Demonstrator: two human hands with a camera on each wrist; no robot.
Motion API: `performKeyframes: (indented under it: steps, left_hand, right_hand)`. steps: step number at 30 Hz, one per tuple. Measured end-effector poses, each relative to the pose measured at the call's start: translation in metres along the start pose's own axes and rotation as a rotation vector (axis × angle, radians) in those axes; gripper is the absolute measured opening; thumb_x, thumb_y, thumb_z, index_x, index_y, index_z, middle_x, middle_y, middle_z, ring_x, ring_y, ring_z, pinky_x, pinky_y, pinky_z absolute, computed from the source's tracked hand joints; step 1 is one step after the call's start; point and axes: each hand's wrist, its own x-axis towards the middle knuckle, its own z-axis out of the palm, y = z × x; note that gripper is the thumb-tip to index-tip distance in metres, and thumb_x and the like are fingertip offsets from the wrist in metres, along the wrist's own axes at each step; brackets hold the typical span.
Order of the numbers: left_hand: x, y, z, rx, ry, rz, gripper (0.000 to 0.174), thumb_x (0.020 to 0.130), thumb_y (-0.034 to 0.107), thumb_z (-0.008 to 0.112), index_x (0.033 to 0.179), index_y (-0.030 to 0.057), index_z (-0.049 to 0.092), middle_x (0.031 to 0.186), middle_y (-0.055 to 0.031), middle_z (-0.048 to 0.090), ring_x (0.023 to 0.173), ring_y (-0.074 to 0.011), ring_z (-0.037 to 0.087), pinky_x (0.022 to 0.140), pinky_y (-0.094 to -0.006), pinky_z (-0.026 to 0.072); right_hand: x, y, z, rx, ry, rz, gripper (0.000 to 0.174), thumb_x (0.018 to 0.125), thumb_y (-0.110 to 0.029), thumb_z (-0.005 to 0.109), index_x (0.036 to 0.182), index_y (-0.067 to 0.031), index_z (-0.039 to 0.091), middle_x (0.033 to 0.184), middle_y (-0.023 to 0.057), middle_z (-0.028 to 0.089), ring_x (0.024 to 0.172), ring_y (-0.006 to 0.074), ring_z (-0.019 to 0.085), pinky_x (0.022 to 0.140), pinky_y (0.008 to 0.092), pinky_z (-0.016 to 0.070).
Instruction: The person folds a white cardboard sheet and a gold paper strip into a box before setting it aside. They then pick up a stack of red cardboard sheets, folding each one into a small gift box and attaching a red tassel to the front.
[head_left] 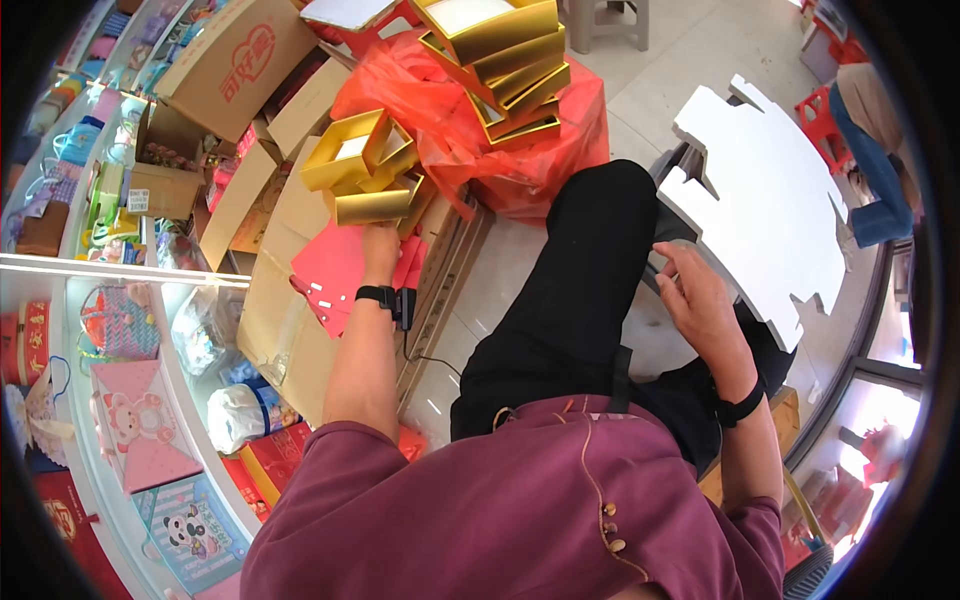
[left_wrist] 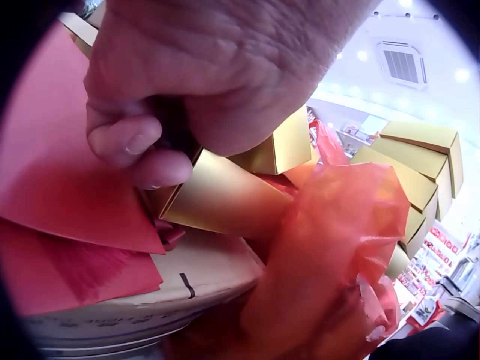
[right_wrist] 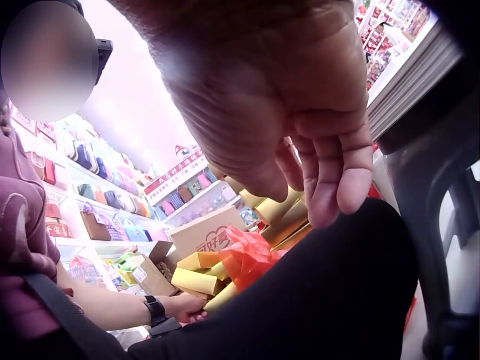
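Several shelves stand at my 9 to 10 o'clock, holding handled bags and small goods. At 10 o'clock an open cardboard box has small reddish items inside; beside it, a larger carton with red print leans slantwise.

At 11 o'clock, my left hand has its fingers curled, gripping the near edge of a gold box. That box lies on its side above some red sheets, its long axis running roughly from 9 to 3 o'clock, one long side facing me. Just beyond it, an open gold tray shows a white inside, over the brown cardboard.

At 12 o'clock, a red plastic bag lies bunched under and around a leaning stack of gold boxes; the top one is open, with white inside.

At 2 o'clock my right hand is open and relaxed, fingers slightly bent, near the left edge of the jagged white sheets, whose long axis points about 11 to 5 o'clock.
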Motion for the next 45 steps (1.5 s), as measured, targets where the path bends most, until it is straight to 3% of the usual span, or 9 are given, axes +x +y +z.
performKeyframes:
  steps: [4,7,10,16,20,24,29,36,45]
  left_hand:
    - [-0.028,0.006,-0.012,-0.085,0.116,-0.054,0.036,0.110,0.034,0.049,0.106,0.0012,0.063,0.060,-0.0084,0.056,0.043,-0.0198,0.056,0.042,-0.0341,0.0468]
    - [0.015,-0.089,-0.023,0.560,0.079,0.556,0.032,0.111,0.030,0.049,0.108,0.0012,0.063,0.061,-0.0082,0.056,0.043,-0.0180,0.056,0.042,-0.0320,0.0471]
    - [-0.032,-0.017,-0.025,-0.044,0.035,0.022,0.026,0.110,0.023,0.049,0.110,0.0020,0.064,0.065,-0.0067,0.058,0.046,-0.0165,0.057,0.043,-0.0312,0.0482]
    - [-0.019,-0.061,-0.023,-0.116,0.035,0.078,0.022,0.106,0.022,0.056,0.109,0.0043,0.070,0.078,-0.0070,0.063,0.051,-0.0182,0.060,0.045,-0.0343,0.0502]
    - [-0.030,-0.087,-0.035,0.274,0.161,0.517,0.021,0.102,0.020,0.059,0.106,0.0025,0.071,0.078,-0.0073,0.064,0.051,-0.0197,0.060,0.051,-0.0383,0.0520]
    - [-0.062,-0.091,-0.054,0.440,0.230,0.663,0.015,0.099,0.014,0.062,0.102,0.0007,0.067,0.074,-0.0107,0.063,0.060,-0.0239,0.063,0.057,-0.0402,0.0534]
    - [-0.135,0.016,-0.086,0.555,-0.071,0.031,0.018,0.099,0.012,0.062,0.111,-0.0005,0.066,0.095,-0.0145,0.068,0.089,-0.0289,0.068,0.078,-0.0420,0.0553]
    - [-0.185,0.081,-0.070,0.434,-0.223,0.315,0.018,0.100,0.007,0.061,0.115,-0.0007,0.065,0.099,-0.0113,0.067,0.092,-0.0251,0.065,0.080,-0.0398,0.0552]
    - [-0.207,0.172,0.018,0.219,-0.574,0.728,0.022,0.100,-0.001,0.060,0.121,-0.0008,0.064,0.104,-0.0071,0.065,0.095,-0.0203,0.062,0.081,-0.0370,0.0550]
  right_hand:
    - [0.002,0.001,0.003,0.002,0.001,-0.039,0.036,0.096,-0.003,0.065,0.132,-0.0032,0.062,0.093,0.0146,0.063,0.083,0.0349,0.066,0.075,0.0421,0.0525]
    - [0.003,-0.001,0.005,0.008,-0.003,-0.054,0.036,0.096,-0.003,0.066,0.132,-0.0032,0.062,0.093,0.0146,0.063,0.083,0.0349,0.066,0.075,0.0420,0.0524]
    - [0.003,-0.003,0.006,0.006,-0.004,-0.055,0.037,0.095,-0.003,0.066,0.132,-0.0032,0.062,0.093,0.0145,0.063,0.083,0.0348,0.065,0.075,0.0420,0.0524]
    - [0.006,-0.005,0.006,0.003,-0.002,-0.080,0.037,0.096,-0.003,0.066,0.132,-0.0038,0.061,0.096,0.0145,0.063,0.083,0.0346,0.065,0.074,0.0418,0.0524]
    - [0.017,-0.010,0.004,0.007,-0.018,-0.085,0.038,0.095,-0.002,0.066,0.133,-0.0041,0.061,0.096,0.0141,0.063,0.082,0.0342,0.065,0.074,0.0413,0.0524]
    - [0.025,-0.019,0.006,0.037,-0.060,-0.082,0.041,0.096,-0.004,0.066,0.137,-0.0040,0.059,0.099,0.0133,0.063,0.079,0.0282,0.065,0.073,0.0383,0.0523]
    - [0.031,-0.023,0.019,0.299,-0.099,-0.008,0.054,0.101,-0.012,0.068,0.151,-0.0053,0.050,0.120,0.0156,0.066,0.079,0.0148,0.064,0.077,0.0305,0.0536]
    - [0.029,-0.042,0.011,0.642,-0.077,0.016,0.080,0.100,-0.027,0.074,0.164,-0.0050,0.032,0.155,0.0291,0.046,0.112,0.0248,0.071,0.091,0.0342,0.0583]
    - [-0.018,-0.016,-0.059,0.550,0.178,0.023,0.090,0.104,-0.052,0.064,0.164,0.0020,0.024,0.158,0.0299,0.043,0.134,0.0368,0.059,0.100,0.0393,0.0556]
